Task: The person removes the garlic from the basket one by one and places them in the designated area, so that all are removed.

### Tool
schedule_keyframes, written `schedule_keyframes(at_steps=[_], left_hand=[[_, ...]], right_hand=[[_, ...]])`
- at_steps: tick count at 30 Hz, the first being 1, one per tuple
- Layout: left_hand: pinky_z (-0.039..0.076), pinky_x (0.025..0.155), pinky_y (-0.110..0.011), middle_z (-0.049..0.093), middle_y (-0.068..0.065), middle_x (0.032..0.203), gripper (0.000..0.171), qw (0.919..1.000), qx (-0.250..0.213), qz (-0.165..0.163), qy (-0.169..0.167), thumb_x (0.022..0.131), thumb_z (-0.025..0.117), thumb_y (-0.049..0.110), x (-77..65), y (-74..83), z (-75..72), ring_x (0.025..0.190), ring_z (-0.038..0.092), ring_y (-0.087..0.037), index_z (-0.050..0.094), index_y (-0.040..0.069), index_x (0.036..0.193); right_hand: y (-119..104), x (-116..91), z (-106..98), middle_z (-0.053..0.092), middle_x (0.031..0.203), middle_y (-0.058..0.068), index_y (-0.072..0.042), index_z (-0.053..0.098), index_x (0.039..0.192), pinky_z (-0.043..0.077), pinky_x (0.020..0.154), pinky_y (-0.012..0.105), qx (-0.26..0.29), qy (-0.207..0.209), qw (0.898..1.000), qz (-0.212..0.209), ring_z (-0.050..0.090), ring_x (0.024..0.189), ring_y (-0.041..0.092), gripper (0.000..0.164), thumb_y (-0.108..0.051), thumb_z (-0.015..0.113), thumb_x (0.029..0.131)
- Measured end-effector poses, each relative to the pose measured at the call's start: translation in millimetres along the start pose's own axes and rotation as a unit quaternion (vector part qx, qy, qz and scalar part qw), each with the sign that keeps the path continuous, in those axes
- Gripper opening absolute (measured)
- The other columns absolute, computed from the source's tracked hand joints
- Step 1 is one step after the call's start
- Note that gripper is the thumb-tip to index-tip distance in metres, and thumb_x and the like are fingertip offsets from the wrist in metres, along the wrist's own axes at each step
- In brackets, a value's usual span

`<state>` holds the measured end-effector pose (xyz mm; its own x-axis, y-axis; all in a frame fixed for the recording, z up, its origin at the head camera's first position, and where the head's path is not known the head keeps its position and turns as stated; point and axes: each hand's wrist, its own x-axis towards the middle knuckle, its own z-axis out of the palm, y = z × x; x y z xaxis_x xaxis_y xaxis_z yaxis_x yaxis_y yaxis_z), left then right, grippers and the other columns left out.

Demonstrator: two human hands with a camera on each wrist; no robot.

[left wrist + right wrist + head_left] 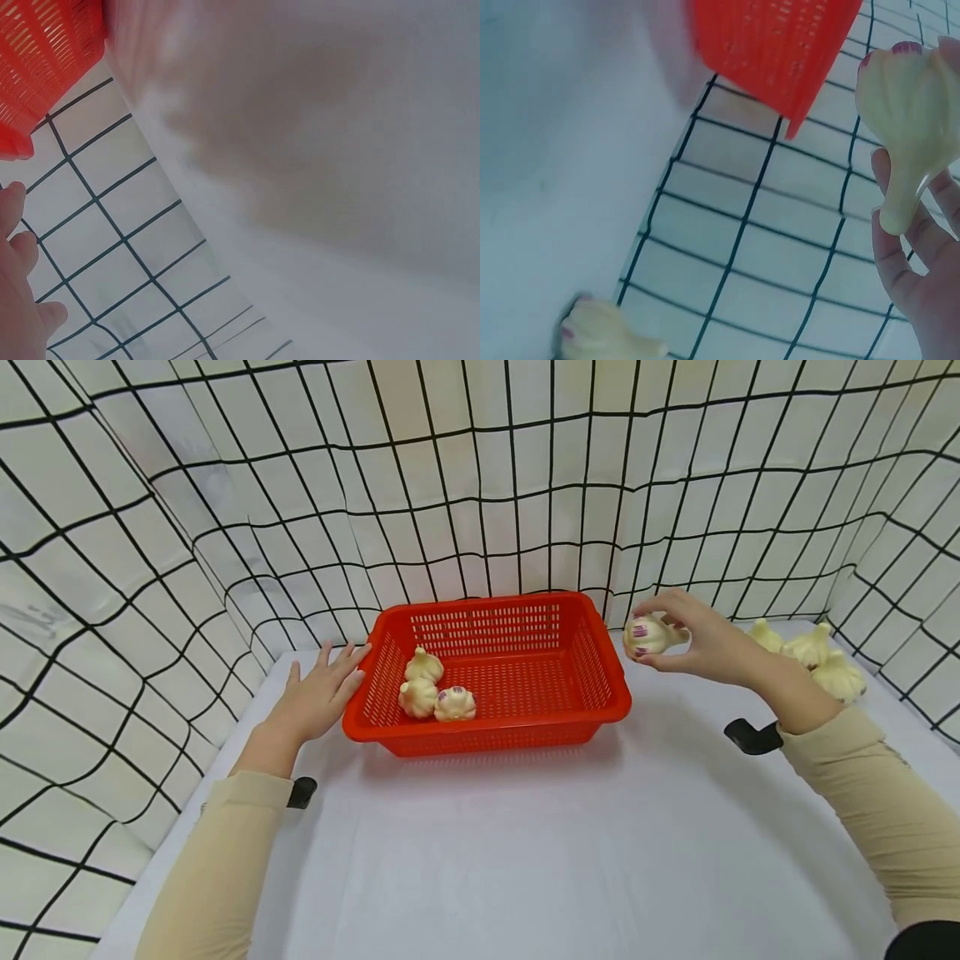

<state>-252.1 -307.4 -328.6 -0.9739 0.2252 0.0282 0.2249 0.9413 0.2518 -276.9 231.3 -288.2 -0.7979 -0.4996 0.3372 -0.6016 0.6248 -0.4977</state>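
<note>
A garlic bulb (645, 637) with purple streaks is pinched between the thumb and fingers of my right hand (701, 639), held just right of the red basket (487, 739). The right wrist view shows that bulb (911, 112) with its stem toward the palm. My left hand (317, 693) is spread, its fingertips at the basket's left rim; whether they press on it I cannot tell. Inside the basket, at its left side, lie three garlic bulbs (418, 697). In the left wrist view only part of the left hand (22, 277) appears.
Several more garlic bulbs (810, 647) lie at the table's back right corner, partly behind the right forearm. White walls with black netting (480, 485) rise behind and at both sides. A white cloth (480, 843) covers the table in front of the basket.
</note>
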Motion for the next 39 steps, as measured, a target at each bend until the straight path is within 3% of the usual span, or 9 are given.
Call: schedule_keyframes(at_steps=[7,12,16,26,34,39], left_hand=[[-0.013,0.113,-0.072,0.011,-0.016,0.170,0.066,1.0000,0.002,0.001,0.001,0.110,0.021,0.054,-0.7,0.5,-3.1,0.155,-0.009,-0.040,0.016,0.021,0.166],[-0.013,0.113,-0.073,0.012,-0.016,0.170,0.066,1.0000,0.003,0.003,0.002,0.110,0.021,0.054,-0.9,0.6,-4.9,0.155,-0.009,-0.041,0.017,0.020,0.166],[-0.013,0.113,-0.073,0.012,-0.017,0.170,0.066,1.0000,0.008,0.004,0.004,0.110,0.021,0.054,-0.5,0.3,-4.6,0.155,-0.008,-0.042,0.017,0.020,0.166],[-0.010,0.113,-0.074,0.016,-0.018,0.169,0.064,0.9996,0.027,0.003,0.012,0.110,0.023,0.052,-2.4,3.7,-3.4,0.154,-0.001,-0.046,0.021,0.021,0.165],[-0.011,0.113,-0.074,0.016,-0.019,0.169,0.064,0.9994,0.030,0.005,0.013,0.110,0.023,0.051,-2.6,3.1,-3.2,0.154,-0.002,-0.046,0.021,0.020,0.165],[-0.012,0.113,-0.074,0.015,-0.018,0.169,0.065,0.9995,0.028,0.006,0.014,0.110,0.023,0.053,-2.7,2.5,-2.4,0.154,-0.003,-0.045,0.020,0.020,0.166]], right_hand=[[19,-19,-15,0.049,0.134,0.011,-0.010,0.054,0.142,0.044,0.084,0.036,0.017,-0.005,0.996,0.085,0.048,0.119,0.037,0.060,-0.016,0.081,0.089],[36,-27,-20,0.049,0.130,0.015,-0.005,0.055,0.141,0.040,0.088,0.047,0.005,0.011,0.997,0.081,0.047,0.116,0.039,0.060,-0.013,0.081,0.088],[50,-33,-20,0.051,0.125,0.018,0.000,0.056,0.138,0.040,0.087,0.048,-0.022,0.015,0.997,0.071,0.049,0.113,0.039,0.059,-0.010,0.081,0.086],[84,-44,-19,0.058,0.121,0.026,0.005,0.056,0.136,0.042,0.089,0.054,-0.082,-0.024,0.992,0.095,0.052,0.107,0.038,0.058,-0.013,0.082,0.087],[99,-46,-19,0.052,0.135,0.037,0.007,0.051,0.138,0.042,0.095,0.068,-0.169,-0.076,0.974,0.127,0.053,0.119,0.053,0.064,-0.022,0.080,0.089],[102,-45,-19,0.053,0.133,0.038,0.008,0.051,0.137,0.043,0.089,0.072,-0.204,-0.082,0.967,0.131,0.056,0.113,0.056,0.065,-0.025,0.080,0.089]])
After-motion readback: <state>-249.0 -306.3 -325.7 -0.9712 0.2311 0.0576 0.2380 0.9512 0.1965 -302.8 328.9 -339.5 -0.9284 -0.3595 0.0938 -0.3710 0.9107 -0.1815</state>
